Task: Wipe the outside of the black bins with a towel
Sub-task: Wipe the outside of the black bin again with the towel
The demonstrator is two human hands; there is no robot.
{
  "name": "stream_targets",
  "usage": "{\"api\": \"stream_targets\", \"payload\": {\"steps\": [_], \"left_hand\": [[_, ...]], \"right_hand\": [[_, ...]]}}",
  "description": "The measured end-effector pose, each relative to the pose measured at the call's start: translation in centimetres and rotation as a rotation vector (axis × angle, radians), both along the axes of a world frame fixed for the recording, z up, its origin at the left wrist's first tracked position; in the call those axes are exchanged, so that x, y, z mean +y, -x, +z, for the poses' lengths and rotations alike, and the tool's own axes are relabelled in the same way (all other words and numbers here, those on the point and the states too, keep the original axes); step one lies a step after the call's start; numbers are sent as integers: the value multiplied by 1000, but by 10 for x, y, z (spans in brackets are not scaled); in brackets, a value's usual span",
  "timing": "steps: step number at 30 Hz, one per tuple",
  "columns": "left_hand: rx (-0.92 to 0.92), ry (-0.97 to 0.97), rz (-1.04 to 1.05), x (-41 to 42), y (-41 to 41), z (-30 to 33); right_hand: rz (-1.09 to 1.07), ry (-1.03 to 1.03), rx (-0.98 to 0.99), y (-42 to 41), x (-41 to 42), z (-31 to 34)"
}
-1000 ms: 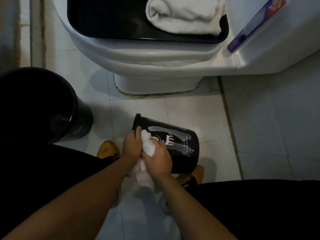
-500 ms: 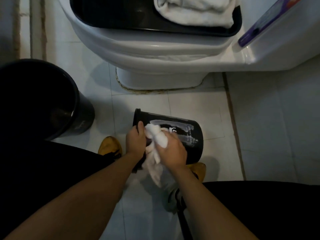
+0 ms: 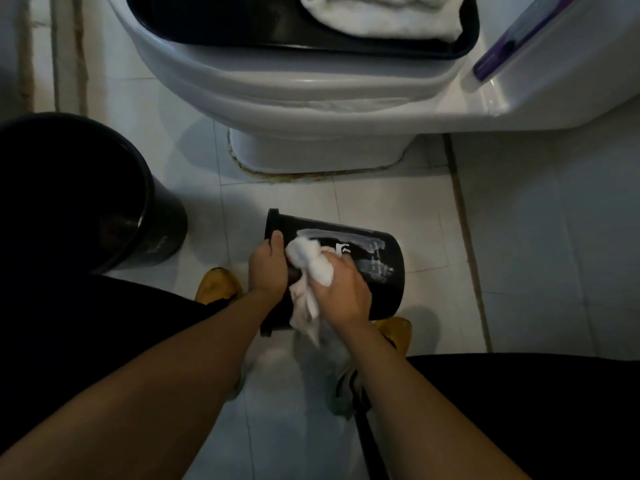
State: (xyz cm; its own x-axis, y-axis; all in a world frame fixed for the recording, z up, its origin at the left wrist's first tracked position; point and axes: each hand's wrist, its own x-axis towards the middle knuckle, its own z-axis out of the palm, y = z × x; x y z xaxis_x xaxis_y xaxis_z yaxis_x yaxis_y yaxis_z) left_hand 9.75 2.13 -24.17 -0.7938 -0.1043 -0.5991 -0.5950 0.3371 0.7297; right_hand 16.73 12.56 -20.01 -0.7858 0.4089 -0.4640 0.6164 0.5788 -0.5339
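In the middle of the frame my left hand (image 3: 268, 268) grips the rim end of the small black bin (image 3: 384, 268), which lies tipped on its side above the floor tiles. My right hand (image 3: 341, 289) clutches the white towel (image 3: 310, 263) bunched against the bin's side. A larger black bin (image 3: 152, 216) stands at left.

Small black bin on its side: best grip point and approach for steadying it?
Grip the rim at the open end, coming from the left. The small black bin lies on its side, mouth leftward, so the lip gives a thumb hold; the left hand holds there now, leaving the wall free for the white towel.
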Motion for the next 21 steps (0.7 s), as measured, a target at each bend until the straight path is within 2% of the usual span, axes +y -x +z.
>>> {"api": "stream_targets", "payload": {"steps": [4, 8, 10, 11, 14, 16, 19, 21], "left_hand": [[14, 3, 22, 1, 6, 2], [0, -32, -5, 0, 9, 3], [-7, -37, -2, 1, 8, 4], [-2, -32, 2, 0, 6, 5], [2, -13, -1, 3, 4, 11], [-6, -1, -1, 6, 5, 14], [-15, 37, -7, 4, 7, 12], [-11, 64, -28, 3, 9, 9]], "right_hand": [[-99, -61, -21, 13, -15, -1], [171, 144, 37, -10, -7, 0], [200, 121, -2, -16, 7, -8], [131, 85, -34, -17, 15, -15], [-321, 22, -57, -18, 51, -26], [-497, -4, -55, -14, 70, -25], [-592, -47, -88, -5, 59, -17], [-477, -39, -51, -12, 40, -16]]}}
